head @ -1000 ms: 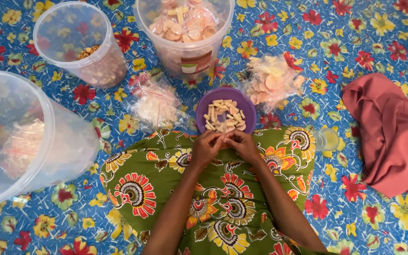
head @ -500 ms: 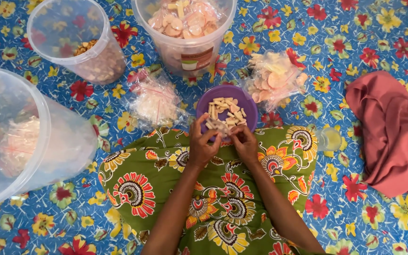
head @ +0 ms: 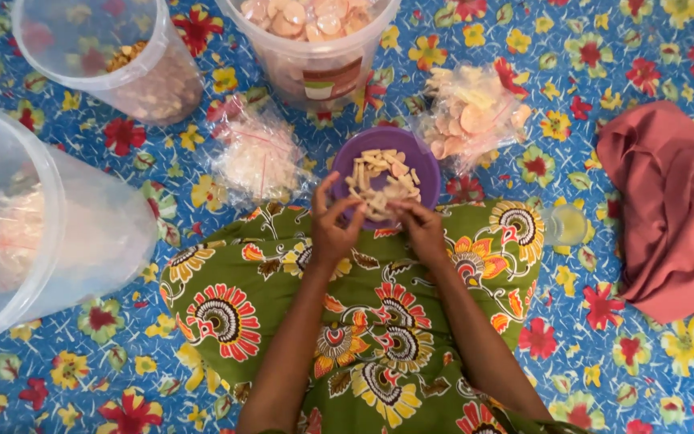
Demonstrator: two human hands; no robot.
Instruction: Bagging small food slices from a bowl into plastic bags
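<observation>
Here, the floral floor cloth (head: pixel 636 32), blue with red and yellow flowers, fills the view. At nine o'clock lies a big clear tub (head: pixel 50 225) on its side, pale bagged crackers dim inside. At twelve stands an open bucket of round pinkish crackers (head: pixel 315 40); at eleven a smaller clear bucket (head: pixel 114 56) with brownish bits low down. At three, a rust-red cloth (head: pixel 668 209), crumpled. My lap, in green patterned fabric (head: pixel 283 305), takes six o'clock.

Smaller: a tied bag of white crackers (head: pixel 259 157) at ten of the bowl, a bag of pale orange crackers (head: pixel 475 116) at two. A small clear cup (head: pixel 565 225) sits at four, just beside my knee.

The purple bowl (head: pixel 427 165) sits dead centre, touching my lap's far edge, heaped with cracker sticks (head: pixel 379 181). My left hand (head: pixel 332 229) has fingers curled up at the bowl's seven o'clock rim; my right hand (head: pixel 421 225) pinches at its five o'clock. Both appear to nip sticks between thumb and fingertips, though what sits in the pinch is too small to tell.

Judging: sticks are light, dry, brittle. Take them mid-length, softly, or they snap.
</observation>
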